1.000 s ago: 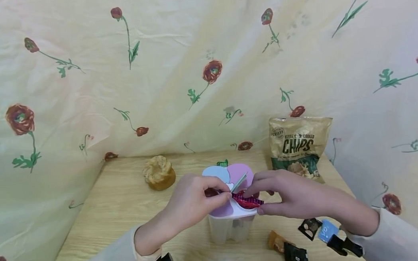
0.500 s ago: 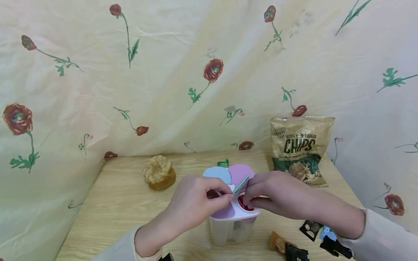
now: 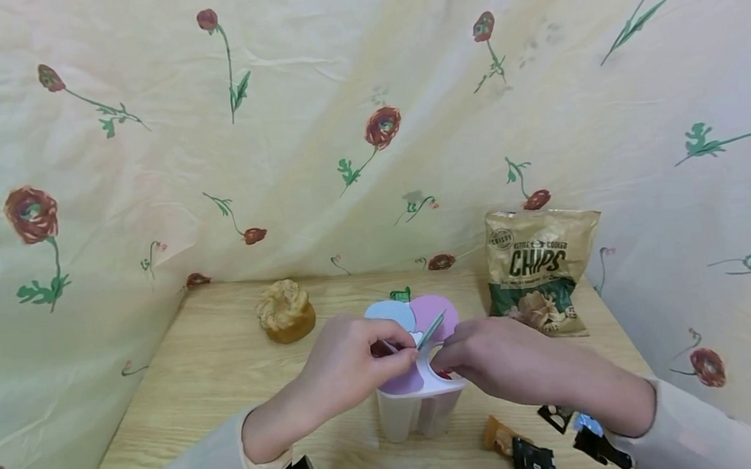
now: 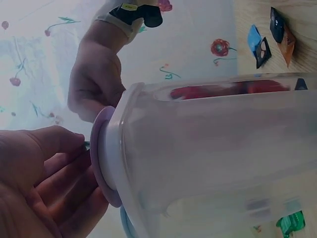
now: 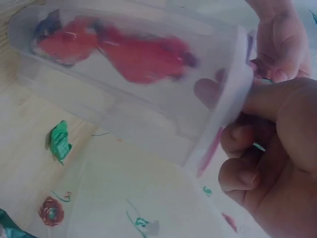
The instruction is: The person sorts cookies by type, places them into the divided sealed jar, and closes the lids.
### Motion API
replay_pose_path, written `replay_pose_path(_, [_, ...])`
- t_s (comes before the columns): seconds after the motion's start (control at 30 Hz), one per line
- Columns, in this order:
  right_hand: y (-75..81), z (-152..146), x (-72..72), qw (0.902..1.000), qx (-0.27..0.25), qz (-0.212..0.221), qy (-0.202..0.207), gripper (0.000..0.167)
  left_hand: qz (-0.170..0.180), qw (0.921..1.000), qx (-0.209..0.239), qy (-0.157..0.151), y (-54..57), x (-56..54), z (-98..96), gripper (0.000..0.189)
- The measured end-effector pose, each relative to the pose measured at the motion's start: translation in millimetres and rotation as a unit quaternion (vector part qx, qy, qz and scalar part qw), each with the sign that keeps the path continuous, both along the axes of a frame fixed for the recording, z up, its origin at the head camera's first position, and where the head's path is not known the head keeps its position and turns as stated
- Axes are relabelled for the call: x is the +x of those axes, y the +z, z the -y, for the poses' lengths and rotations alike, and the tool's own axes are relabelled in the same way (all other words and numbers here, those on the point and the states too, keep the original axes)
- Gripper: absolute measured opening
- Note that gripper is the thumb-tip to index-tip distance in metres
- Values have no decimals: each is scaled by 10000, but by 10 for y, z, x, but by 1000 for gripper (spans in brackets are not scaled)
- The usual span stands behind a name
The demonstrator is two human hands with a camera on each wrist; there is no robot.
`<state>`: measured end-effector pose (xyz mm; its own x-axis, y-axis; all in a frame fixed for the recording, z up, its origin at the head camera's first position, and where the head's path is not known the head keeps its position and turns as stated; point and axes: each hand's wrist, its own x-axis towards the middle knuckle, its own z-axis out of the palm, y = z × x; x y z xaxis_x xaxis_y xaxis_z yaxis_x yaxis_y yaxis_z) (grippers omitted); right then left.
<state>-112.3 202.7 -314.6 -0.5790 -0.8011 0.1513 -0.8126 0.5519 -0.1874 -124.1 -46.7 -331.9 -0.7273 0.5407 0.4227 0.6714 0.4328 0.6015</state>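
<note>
A clear plastic container with a white rim and coloured round lids stands on the table. My left hand pinches a pale green raised lid on its top. My right hand is at the uncovered opening beside it. Through the clear wall, in the right wrist view, fingertips show inside. Red-wrapped candies lie in that compartment, apart from these fingertips. The right hand's other fingers bend outside near the rim. In the left wrist view the left hand lies against the purple lid.
A chips bag leans at the back right and a ring-shaped bun sits at the back left. Small wrapped candies lie at the front right. A green wrapper is behind the container.
The right hand has brought the red candy from above the opening down into the container and let it go. The left hand keeps holding the lid in place.
</note>
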Motion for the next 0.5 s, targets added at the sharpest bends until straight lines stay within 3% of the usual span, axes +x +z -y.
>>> replay_pose_path(0.3, [16, -222, -106, 9893, -1267, 715, -55, 14, 25, 10000, 17, -14, 10, 8, 3, 5])
replay_pose_path(0.5, [36, -373, -239, 9684, -2198, 957, -689, 16, 95, 9999, -39, 41, 18, 21, 3, 6])
